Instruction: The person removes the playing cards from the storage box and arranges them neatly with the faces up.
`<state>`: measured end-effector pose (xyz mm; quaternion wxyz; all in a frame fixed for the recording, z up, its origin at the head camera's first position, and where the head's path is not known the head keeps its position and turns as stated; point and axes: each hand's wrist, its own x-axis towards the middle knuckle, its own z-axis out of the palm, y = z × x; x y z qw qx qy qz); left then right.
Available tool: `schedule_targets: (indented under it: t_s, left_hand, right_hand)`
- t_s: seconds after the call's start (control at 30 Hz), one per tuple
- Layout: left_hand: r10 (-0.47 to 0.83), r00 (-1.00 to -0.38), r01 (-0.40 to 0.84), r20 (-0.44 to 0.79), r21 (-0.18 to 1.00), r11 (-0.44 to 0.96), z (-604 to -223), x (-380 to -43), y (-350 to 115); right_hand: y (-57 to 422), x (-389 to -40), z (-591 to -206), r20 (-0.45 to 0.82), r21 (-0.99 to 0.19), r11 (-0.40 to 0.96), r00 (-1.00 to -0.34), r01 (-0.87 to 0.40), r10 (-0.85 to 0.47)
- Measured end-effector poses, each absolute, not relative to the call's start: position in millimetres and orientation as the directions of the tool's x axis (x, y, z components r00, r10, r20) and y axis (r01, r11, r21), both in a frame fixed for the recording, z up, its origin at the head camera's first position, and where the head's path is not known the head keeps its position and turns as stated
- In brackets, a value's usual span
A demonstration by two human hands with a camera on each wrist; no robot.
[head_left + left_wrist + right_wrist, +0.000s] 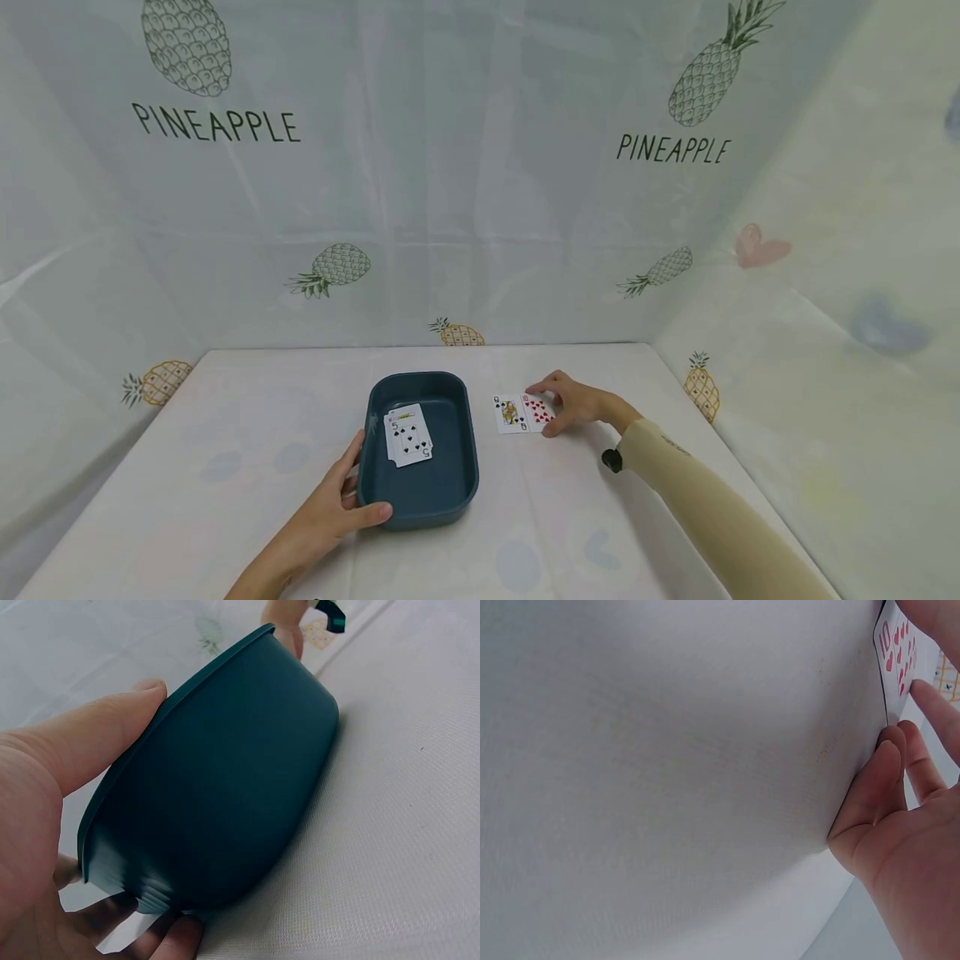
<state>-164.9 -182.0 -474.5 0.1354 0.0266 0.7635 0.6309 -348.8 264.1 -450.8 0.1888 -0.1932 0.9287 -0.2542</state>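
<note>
Left hand (328,502) grips the tray (452,467), long axis running near to far; right hand (574,402) pinches the ten (537,412). Head view alone shows cards (409,440) inside.

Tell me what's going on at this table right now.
A person's left hand grips the side of a dark blue-green container; a small pile of playing cards lies inside, a black five on top. The right hand touches a ten of hearts on the table, next to a queen.
</note>
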Motion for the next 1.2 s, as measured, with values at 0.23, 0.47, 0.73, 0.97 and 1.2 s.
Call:
schedule_targets:
  t_s: [0.23,0.47,0.73,0.97,1.2]
  left_hand:
    - [0.21,-0.963,-0.128,-0.171,0.971,0.204,-475.2,-165.4,-181.7]
    - [0.231,-0.96,-0.116,-0.16,0.975,0.191,-473.2,-166.1,-181.8]
    - [0.224,-0.96,-0.122,-0.168,0.971,0.205,-471.8,-165.5,-181.8]
    - [0.221,-0.96,-0.127,-0.17,0.972,0.198,-476.2,-165.3,-182.9]
    - [0.22,-0.961,-0.125,-0.17,0.971,0.204,-475.7,-164.4,-183.1]
  right_hand:
    - [262.2,-349.2,-448.9,-0.271,-0.536,0.806,-0.853,-0.251,-0.446]
    - [261.8,-347.9,-444.4,-0.283,-0.53,0.812,-0.851,-0.245,-0.442]
    - [263.0,-350.0,-446.2,-0.284,-0.531,0.812,-0.853,-0.241,-0.439]
    - [261.8,-350.4,-449.7,-0.286,-0.541,0.809,-0.855,-0.229,-0.433]
    - [262.7,-349.7,-451.5,-0.277,-0.539,0.809,-0.858,-0.234,-0.432]
